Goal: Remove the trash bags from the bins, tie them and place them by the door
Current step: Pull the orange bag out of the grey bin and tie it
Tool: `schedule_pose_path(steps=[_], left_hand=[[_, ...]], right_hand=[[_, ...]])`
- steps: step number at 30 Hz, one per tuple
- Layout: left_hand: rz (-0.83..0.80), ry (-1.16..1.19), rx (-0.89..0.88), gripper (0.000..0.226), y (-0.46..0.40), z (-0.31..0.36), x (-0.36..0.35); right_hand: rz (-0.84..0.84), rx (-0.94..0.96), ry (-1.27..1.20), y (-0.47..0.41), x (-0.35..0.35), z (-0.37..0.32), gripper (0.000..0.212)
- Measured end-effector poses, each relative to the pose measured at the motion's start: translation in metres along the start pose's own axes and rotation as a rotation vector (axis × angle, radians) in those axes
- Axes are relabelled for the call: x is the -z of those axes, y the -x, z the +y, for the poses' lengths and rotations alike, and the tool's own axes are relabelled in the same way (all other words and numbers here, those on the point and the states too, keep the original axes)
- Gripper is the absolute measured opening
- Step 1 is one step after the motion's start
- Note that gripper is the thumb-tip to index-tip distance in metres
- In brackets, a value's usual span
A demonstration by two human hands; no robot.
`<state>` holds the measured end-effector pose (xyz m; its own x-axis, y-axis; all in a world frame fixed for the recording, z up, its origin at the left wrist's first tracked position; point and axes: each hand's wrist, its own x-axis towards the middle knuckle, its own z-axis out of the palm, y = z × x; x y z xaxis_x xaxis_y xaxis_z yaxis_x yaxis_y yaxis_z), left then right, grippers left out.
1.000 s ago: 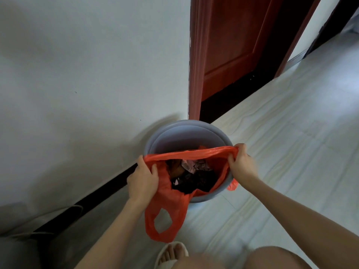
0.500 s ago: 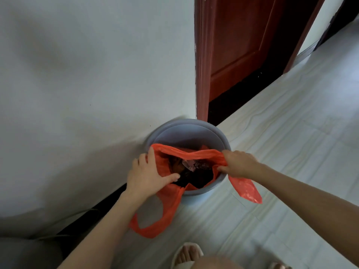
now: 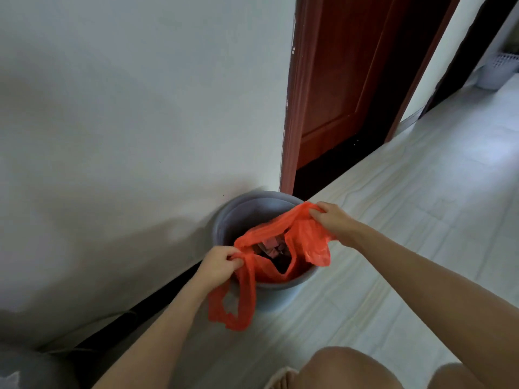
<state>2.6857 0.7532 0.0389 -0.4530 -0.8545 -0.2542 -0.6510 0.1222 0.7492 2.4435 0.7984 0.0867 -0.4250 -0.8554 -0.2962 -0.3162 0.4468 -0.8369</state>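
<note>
While bunched higher than before, orange bag (image 3: 297,242) in bin (image 3: 241,211), apparently pinched by both hands' fingers (image 3: 318,210).

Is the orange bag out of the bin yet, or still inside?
Still inside. The orange trash bag sags within the grey bin while the left hand and right hand grip its handles.

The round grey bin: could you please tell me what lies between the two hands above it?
In the head view, the orange plastic bag's open mouth, showing trash inside.

Both hands (image 3: 217,263) (image 3: 332,220) grip the orange bag (image 3: 306,240) over the bin (image 3: 238,217).
</note>
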Motion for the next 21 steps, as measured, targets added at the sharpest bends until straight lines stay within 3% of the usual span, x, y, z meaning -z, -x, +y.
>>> schedule_pose_path(steps=[3,6,11,16,21], left_hand=[[0.216,0.702,0.189,0.027,-0.006,0.018,0.011],[0.364,0.864,0.089,0.023,-0.01,0.053,0.025],[0.406,0.709,-0.263,0.024,-0.001,0.136,0.041],[0.24,0.482,-0.506,0.029,0.006,0.223,0.043],[0.11,0.042,-0.573,0.03,-0.013,0.28,0.009]], right_hand=[[-0.012,-0.017,-0.455,0.001,0.005,-0.02,0.022],[0.066,0.09,-0.701,0.008,0.027,-0.046,0.025],[0.305,0.245,-0.731,0.035,0.094,-0.077,0.025],[0.508,0.355,-0.62,0.081,0.175,-0.083,0.016],[0.616,0.22,-0.12,0.109,0.236,-0.049,0.011]])
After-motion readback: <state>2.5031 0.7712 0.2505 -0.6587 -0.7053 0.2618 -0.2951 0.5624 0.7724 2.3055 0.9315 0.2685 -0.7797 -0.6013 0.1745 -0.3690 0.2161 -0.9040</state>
